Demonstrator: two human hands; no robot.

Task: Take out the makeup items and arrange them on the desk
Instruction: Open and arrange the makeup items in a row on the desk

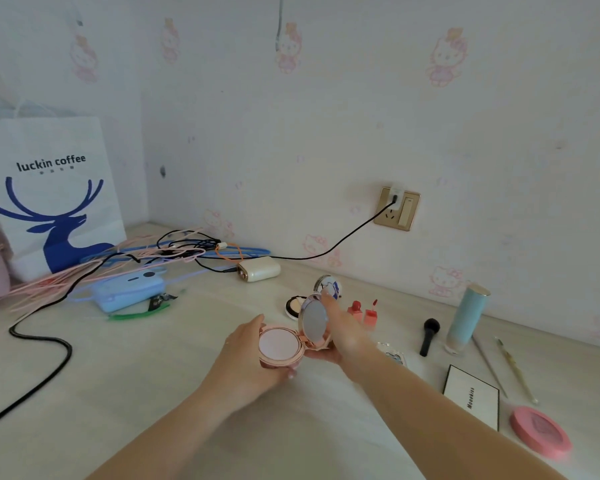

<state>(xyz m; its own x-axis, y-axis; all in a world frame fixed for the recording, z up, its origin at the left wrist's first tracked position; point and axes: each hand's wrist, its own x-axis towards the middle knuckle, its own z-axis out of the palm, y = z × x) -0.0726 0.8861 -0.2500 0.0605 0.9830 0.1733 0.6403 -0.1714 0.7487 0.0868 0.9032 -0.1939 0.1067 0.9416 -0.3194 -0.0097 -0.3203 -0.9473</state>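
The left hand (253,355) cups the base of the open pink cushion compact (284,346); the right hand (340,330) pinches its mirrored lid from behind; likely light, rigid, slick, hinge fragile; better held by the base rim; lip tints (362,311) stand just beyond the right hand

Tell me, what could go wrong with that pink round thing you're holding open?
The open pink compact is held above the desk, so it might slip from the left hand and right hand. Setting it down carelessly could knock the red lip tints just behind.
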